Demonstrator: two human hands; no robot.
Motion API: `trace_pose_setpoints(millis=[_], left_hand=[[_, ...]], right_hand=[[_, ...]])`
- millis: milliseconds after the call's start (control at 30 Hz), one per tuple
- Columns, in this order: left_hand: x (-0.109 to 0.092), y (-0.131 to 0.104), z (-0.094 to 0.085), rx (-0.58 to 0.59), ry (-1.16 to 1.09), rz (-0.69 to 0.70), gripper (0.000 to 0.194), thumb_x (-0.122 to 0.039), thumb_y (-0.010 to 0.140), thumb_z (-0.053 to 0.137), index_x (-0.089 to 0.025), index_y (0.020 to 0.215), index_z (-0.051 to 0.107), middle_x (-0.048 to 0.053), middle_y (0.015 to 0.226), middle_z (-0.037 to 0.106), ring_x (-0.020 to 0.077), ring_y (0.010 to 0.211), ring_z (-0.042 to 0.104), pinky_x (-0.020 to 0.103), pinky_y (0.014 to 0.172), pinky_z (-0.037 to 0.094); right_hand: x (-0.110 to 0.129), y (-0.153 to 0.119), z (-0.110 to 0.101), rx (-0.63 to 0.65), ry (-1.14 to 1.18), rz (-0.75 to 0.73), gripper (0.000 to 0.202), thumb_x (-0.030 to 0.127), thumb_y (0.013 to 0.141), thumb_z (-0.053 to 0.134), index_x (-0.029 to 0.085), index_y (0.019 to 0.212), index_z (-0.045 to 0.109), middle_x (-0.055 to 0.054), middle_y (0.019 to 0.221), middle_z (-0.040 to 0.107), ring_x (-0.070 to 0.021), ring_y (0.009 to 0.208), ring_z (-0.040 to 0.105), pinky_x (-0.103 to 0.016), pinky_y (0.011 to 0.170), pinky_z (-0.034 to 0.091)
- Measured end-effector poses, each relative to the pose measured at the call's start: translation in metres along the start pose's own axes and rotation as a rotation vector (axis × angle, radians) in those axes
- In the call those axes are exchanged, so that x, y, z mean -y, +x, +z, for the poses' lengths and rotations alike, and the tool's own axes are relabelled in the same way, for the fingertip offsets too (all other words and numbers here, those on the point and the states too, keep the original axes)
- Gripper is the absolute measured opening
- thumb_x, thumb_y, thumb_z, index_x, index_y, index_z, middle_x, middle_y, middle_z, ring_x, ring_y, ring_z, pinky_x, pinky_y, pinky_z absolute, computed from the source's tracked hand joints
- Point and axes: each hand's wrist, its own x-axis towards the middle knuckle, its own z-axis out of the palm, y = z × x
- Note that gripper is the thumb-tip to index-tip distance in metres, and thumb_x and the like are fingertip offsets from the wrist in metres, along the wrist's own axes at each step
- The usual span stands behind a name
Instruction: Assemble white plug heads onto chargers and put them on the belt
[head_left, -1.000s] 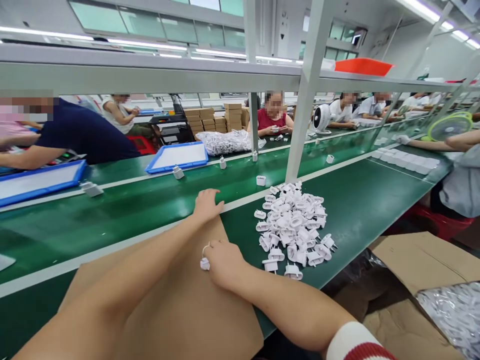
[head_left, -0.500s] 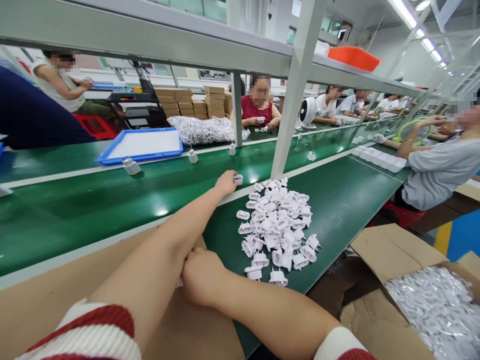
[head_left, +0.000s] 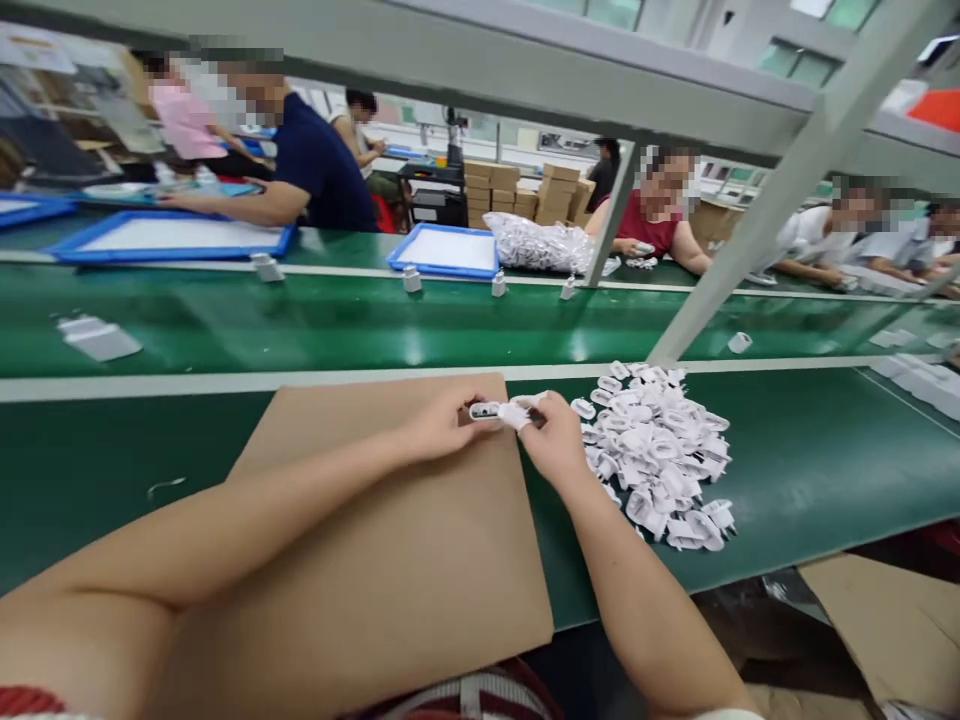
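Over the cardboard sheet (head_left: 375,530), my left hand (head_left: 444,424) is closed round a small white charger housing (head_left: 484,411), its open end showing dark parts inside. My right hand (head_left: 559,440) pinches a white plug cover (head_left: 514,415) right up against that housing. Whether the two pieces are joined I cannot tell. Another white piece (head_left: 529,399) shows at my right fingertips, partly hidden. Just right of that hand lies a heap of white plug covers (head_left: 660,440), several with metal pins showing.
Beyond the sheet runs a green conveyor belt (head_left: 337,335) carrying several white chargers (head_left: 101,338). Blue-rimmed trays (head_left: 180,237) and a bag of white parts (head_left: 536,240) lie on the far side, where co-workers sit. A slanted metal post (head_left: 787,190) rises behind the heap.
My left hand has come back from the belt with the charger housing. My right hand has moved up from under the left arm to meet it. The view has swung left.
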Motion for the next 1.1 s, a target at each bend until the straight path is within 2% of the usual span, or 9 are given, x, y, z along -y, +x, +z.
trace_pose_setpoints(millis=[67, 167, 233, 300, 433, 700, 1100], left_hand=[[-0.004, -0.027, 0.005, -0.002, -0.061, -0.007, 0.033, -0.046, 0.085, 0.072, -0.021, 0.108, 0.073, 0.007, 0.107, 0.076, 0.0247, 0.097, 0.069, 0.037, 0.088, 0.055], [-0.005, -0.043, 0.013, -0.044, -0.169, -0.013, 0.038, -0.043, 0.080, 0.077, -0.021, 0.111, 0.073, 0.007, 0.106, 0.075, 0.0239, 0.095, 0.069, 0.036, 0.086, 0.055], [-0.002, -0.043, 0.016, -0.049, -0.216, -0.034, 0.041, -0.045, 0.077, 0.080, -0.019, 0.108, 0.074, 0.006, 0.100, 0.074, 0.0230, 0.090, 0.068, 0.035, 0.082, 0.054], [0.001, -0.041, 0.017, -0.045, -0.239, -0.064, 0.037, -0.048, 0.076, 0.081, -0.018, 0.097, 0.074, 0.004, 0.089, 0.072, 0.0209, 0.081, 0.064, 0.033, 0.075, 0.052], [0.004, -0.039, 0.017, -0.049, -0.281, -0.089, 0.035, -0.051, 0.076, 0.081, -0.018, 0.086, 0.072, 0.001, 0.079, 0.067, 0.0180, 0.072, 0.060, 0.030, 0.065, 0.045], [0.004, -0.041, 0.017, -0.064, -0.286, -0.069, 0.033, -0.049, 0.079, 0.080, -0.018, 0.086, 0.072, 0.003, 0.082, 0.067, 0.0205, 0.076, 0.063, 0.031, 0.065, 0.046], [0.004, -0.041, 0.018, -0.074, -0.284, -0.059, 0.028, -0.044, 0.078, 0.080, -0.018, 0.080, 0.068, 0.003, 0.078, 0.067, 0.0206, 0.076, 0.062, 0.030, 0.063, 0.043]], right_hand=[[-0.001, 0.000, 0.004, 0.000, 0.106, 0.029, 0.015, 0.028, 0.089, 0.071, 0.021, 0.100, 0.078, -0.004, 0.094, 0.064, -0.0189, 0.085, 0.064, -0.031, 0.077, 0.052], [0.006, -0.004, 0.008, 0.067, 0.119, -0.067, 0.013, 0.030, 0.090, 0.069, 0.021, 0.095, 0.076, -0.005, 0.094, 0.064, -0.0190, 0.085, 0.063, -0.031, 0.076, 0.052], [0.012, -0.008, 0.009, 0.111, 0.044, -0.187, 0.013, 0.027, 0.093, 0.063, 0.021, 0.096, 0.074, -0.005, 0.094, 0.064, -0.0201, 0.087, 0.062, -0.033, 0.079, 0.051], [0.017, -0.012, 0.009, 0.139, -0.075, -0.288, 0.015, 0.021, 0.094, 0.058, 0.021, 0.097, 0.072, -0.006, 0.094, 0.063, -0.0220, 0.090, 0.060, -0.035, 0.082, 0.050], [0.019, -0.015, 0.013, 0.184, -0.296, -0.395, 0.017, 0.013, 0.091, 0.053, 0.021, 0.095, 0.067, -0.008, 0.094, 0.060, -0.0253, 0.093, 0.056, -0.038, 0.081, 0.048], [0.022, -0.009, 0.012, 0.265, -0.434, -0.484, 0.023, 0.007, 0.089, 0.051, 0.021, 0.099, 0.066, -0.008, 0.096, 0.057, -0.0261, 0.092, 0.052, -0.038, 0.079, 0.045], [0.029, -0.008, 0.013, 0.280, -0.505, -0.554, 0.032, 0.002, 0.086, 0.049, 0.021, 0.104, 0.068, -0.010, 0.098, 0.059, -0.0274, 0.093, 0.052, -0.039, 0.078, 0.046]])
